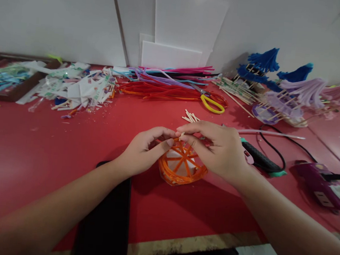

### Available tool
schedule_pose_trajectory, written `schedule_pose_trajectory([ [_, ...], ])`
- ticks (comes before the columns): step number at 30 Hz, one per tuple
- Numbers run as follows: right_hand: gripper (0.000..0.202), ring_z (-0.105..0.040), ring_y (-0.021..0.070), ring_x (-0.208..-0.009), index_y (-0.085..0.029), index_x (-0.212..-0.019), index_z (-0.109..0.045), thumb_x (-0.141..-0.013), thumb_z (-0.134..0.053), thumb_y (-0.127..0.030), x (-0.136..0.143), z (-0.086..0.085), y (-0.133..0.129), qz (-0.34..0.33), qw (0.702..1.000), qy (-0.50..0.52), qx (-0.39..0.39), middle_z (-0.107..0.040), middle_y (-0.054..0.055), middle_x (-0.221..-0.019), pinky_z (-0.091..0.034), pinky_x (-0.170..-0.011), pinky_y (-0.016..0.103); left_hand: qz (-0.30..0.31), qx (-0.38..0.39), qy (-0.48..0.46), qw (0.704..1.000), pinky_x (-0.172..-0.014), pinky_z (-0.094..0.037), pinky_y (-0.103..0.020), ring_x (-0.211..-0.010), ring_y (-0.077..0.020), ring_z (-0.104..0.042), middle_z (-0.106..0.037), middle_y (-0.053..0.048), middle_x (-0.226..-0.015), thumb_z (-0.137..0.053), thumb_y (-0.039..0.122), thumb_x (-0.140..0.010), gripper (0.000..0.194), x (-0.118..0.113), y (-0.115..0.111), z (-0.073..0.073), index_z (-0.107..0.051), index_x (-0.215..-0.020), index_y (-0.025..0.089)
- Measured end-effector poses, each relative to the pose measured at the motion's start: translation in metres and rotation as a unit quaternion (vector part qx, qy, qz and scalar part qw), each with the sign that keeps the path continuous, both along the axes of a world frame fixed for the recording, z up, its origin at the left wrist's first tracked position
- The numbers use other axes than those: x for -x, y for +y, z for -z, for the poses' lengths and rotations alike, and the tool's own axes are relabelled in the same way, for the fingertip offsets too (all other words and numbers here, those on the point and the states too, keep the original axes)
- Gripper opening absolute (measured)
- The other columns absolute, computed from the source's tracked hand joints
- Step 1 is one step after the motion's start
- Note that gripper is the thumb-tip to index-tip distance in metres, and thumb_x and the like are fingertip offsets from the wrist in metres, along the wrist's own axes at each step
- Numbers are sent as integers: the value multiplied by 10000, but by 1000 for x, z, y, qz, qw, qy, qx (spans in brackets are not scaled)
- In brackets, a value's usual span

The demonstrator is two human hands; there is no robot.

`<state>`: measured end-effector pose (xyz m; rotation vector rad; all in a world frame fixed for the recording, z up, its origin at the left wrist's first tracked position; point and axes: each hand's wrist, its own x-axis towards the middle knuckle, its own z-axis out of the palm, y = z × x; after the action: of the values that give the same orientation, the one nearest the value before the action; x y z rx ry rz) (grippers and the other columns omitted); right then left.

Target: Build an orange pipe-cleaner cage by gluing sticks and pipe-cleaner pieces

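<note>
Between my hands sits a round orange frame (183, 180) with spokes, like a wheel, that looks made of fuzzy pipe cleaner. My left hand (147, 149) is closed on its far left rim, thumb on top and fingers behind. My right hand (221, 150) pinches a short pale wooden stick (182, 136) at the far rim, close to the left fingertips. The stick's lower end touches or nearly touches the rim; I cannot tell which. Just beyond my fingers lies a small pile of cut sticks (191, 116).
Yellow-handled scissors (213, 105) lie by bundled pipe cleaners (164, 90). Right are a glue gun (259, 156), its cord, a purple power strip (322, 184) and blue and lilac canopy models (298, 95). Left are scraps (81, 86) and a brown tray (20, 95). A black flat object (105, 217) lies near.
</note>
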<state>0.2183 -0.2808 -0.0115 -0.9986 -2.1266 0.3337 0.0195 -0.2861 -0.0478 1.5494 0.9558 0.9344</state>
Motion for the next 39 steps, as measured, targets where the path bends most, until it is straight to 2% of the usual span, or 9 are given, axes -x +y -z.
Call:
schedule_pose_trajectory([
  [6, 146, -746, 156, -823, -230, -945, -730, -896, -612, -160, 2, -1, 1, -3, 1000, 15, 3, -796, 4, -925, -574, -749, 249, 5, -2, -8, 1000, -734, -564, -242, -824, -152, -704, -756, -72, -1011, -604, 403, -908, 291, -1, 0, -1, -674, -1047, 158],
  [18, 124, -754, 169, -840, -228, -946, -726, -883, -633, -176, 3, 2, 0, 11, 998, 50, 28, -796, 18, -928, -600, -747, 269, 3, -13, -13, 1000, -709, -548, -233, -777, -135, -685, -743, -44, -930, -582, 347, -912, 196, -2, -1, -2, -654, -955, 170],
  [28, 137, -754, 169, -831, -231, -954, -732, -874, -640, -169, 3, 3, -3, 15, 998, 46, 27, -797, 20, -933, -612, -750, 277, 12, -16, -5, 1000, -694, -533, -233, -766, -135, -669, -725, -43, -921, -564, 380, -925, 228, -2, -2, -3, -644, -962, 170],
  [35, 245, -751, 170, -887, -242, -1142, -698, -907, -633, -231, 0, 8, -3, -1, 998, 62, 33, -792, 33, -1009, -609, -818, 311, 17, -16, 0, 1000, -705, -541, -242, -791, -143, -662, -701, -42, -952, -554, 405, -935, 265, -1, -2, 0, -633, -1039, 174],
  [39, 319, -738, 181, -958, -269, -1249, -649, -933, -607, -270, -9, 2, -3, -18, 997, 70, 31, -776, 38, -1082, -591, -848, 329, 6, -29, 15, 999, -727, -545, -255, -809, -148, -666, -700, -48, -961, -570, 409, -931, 272, 0, -2, 3, -633, -1054, 175],
])
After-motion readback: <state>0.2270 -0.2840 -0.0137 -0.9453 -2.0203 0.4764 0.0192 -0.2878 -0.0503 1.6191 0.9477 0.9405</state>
